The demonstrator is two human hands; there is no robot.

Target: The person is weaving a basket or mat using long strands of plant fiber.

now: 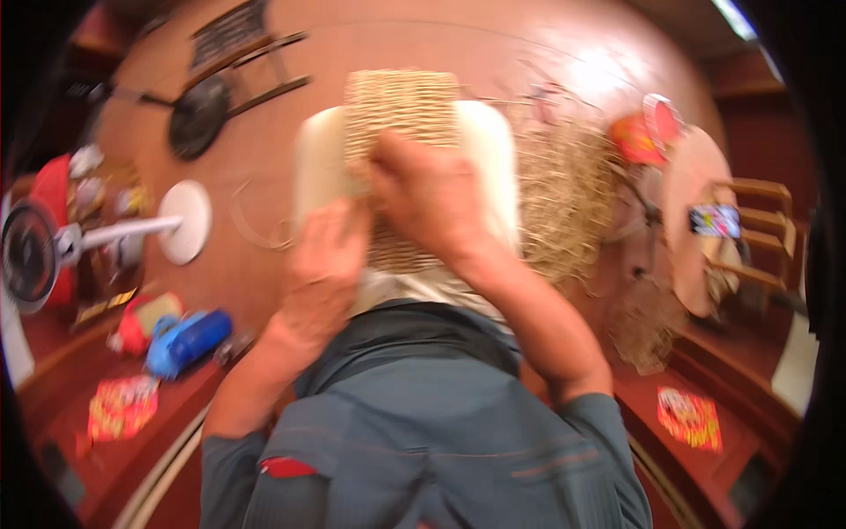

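Head view: woven straw panel [403, 108] at centre, lying over a pale board [492, 159].
Right hand [430, 189]: fingers curled over the panel's left side. Left hand [326, 256]: fingers partly bent, at the near left edge. Blurred; cannot tell whether either grips anything.

a woven panel [405, 101] lies over a board [491, 163] before the person, reaching past its far edge. just right of the board lies a fibre heap [564, 198], with a table [692, 176] farther right. a fan [123, 230] stands left, a chair [242, 57] ahead and left.
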